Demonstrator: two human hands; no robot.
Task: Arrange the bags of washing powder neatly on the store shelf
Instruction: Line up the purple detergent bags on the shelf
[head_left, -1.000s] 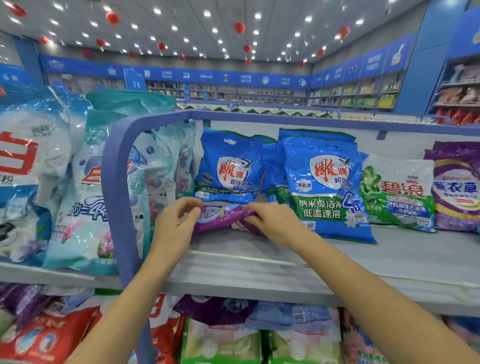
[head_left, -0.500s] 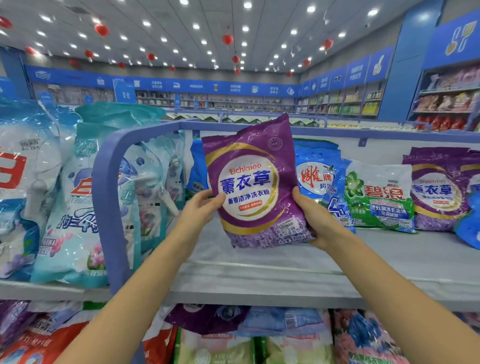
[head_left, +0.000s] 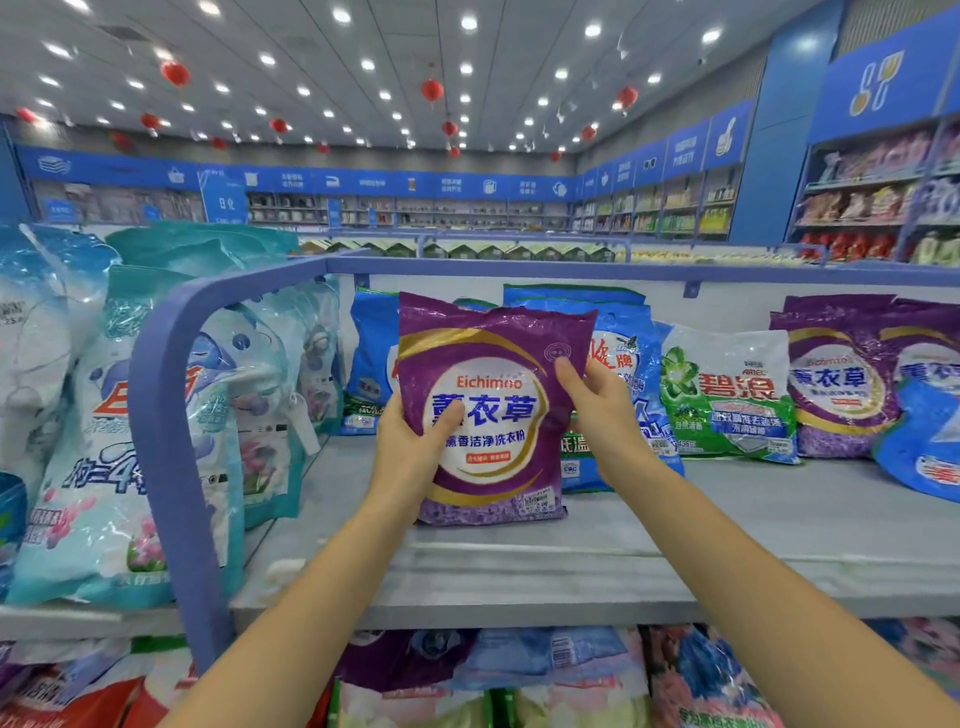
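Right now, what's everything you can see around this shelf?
Purple plastic bag of washing powder: one, purple with white oval, front centre, held upright.
Blue plastic bags: at least two, blue, behind it.
Green-and-white plastic bag: one, right of those.
Matching purple bags: two, overlapping, far right.
Pale teal bags: several, left of the rail.
Curved violet-blue rail: one, shelf's left end.
Grey shelf board: one, beneath them.
Mixed-colour bags: several, shelf below.
Round red lanterns: many, ceiling.
Left hand: one, grips the held bag's left edge.
Right hand: one, grips its right edge.
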